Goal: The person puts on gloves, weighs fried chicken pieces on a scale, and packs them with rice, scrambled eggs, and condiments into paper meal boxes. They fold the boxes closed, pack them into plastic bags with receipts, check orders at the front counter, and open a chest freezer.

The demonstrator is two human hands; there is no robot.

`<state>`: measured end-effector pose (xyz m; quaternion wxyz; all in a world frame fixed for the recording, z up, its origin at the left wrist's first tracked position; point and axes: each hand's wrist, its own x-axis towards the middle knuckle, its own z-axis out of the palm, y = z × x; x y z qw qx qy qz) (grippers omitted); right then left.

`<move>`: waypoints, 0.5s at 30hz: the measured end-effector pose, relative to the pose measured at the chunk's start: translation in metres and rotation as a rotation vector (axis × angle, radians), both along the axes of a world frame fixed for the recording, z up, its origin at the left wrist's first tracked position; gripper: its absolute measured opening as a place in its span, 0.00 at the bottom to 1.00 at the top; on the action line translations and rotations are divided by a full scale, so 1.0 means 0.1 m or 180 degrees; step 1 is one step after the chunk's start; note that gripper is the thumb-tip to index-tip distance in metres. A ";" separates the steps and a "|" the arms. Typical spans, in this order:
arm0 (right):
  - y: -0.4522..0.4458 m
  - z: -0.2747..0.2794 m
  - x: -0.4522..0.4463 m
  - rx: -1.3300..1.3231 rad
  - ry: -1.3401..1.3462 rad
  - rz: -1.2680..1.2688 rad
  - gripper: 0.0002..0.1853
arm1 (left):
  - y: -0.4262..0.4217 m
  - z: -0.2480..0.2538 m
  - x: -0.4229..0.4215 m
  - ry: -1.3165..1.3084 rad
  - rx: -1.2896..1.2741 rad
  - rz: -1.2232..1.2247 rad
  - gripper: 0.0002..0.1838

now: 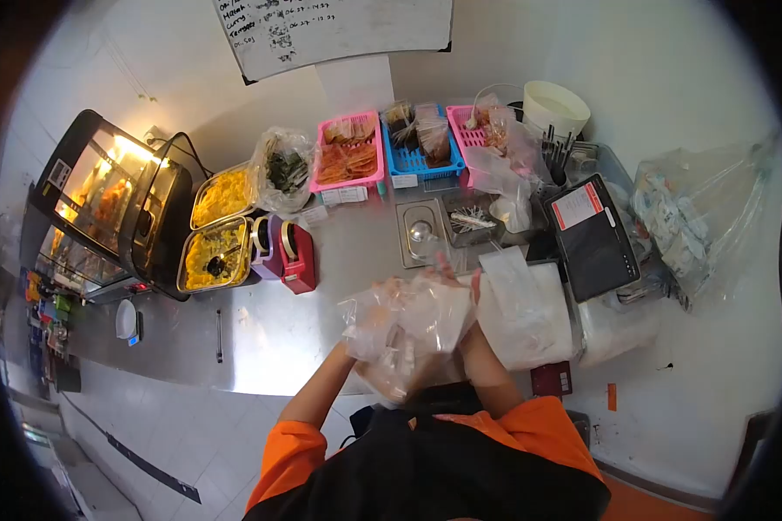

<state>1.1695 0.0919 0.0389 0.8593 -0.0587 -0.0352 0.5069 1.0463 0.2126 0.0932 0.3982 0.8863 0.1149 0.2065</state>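
A clear plastic bag [404,334] is in front of my body at the counter's front edge, with something pale or white inside that I cannot make out. My left hand [352,334] is at the bag's left side, mostly covered by the plastic. On the right side of the bag is my right hand [467,317], blurred, its fingers hard to separate from the plastic. Just right of the bag lies a stack of white bags or sheets [526,317]. A red tape dispenser [300,265] and a purple one [268,247] stand to the left.
A lit food warmer [104,204] stands at the left, beside two trays of yellow food [222,198]. Pink [349,185] and blue [421,172] baskets of packets line the back. A black tablet-like device [595,252] and a large plastic bag [682,226] are at the right.
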 end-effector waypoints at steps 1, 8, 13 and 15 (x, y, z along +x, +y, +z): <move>-0.06 -0.11 0.09 0.0035 0.0010 0.0023 0.37 | 0.02 -0.03 -0.03 0.0144 0.0104 0.0130 0.16; -0.23 -0.08 0.48 -0.2016 -0.3004 0.0530 0.07 | 0.02 -0.78 -0.10 0.0489 0.1701 0.0780 0.12; 0.30 0.02 1.61 -0.3663 -0.6333 -0.1965 0.07 | 0.14 -1.22 0.05 -0.0455 -0.2684 0.1550 0.08; 0.50 -0.04 1.88 -0.3811 -0.7733 -0.1434 0.08 | 0.08 -0.95 0.04 -0.0321 -0.3172 0.1599 0.06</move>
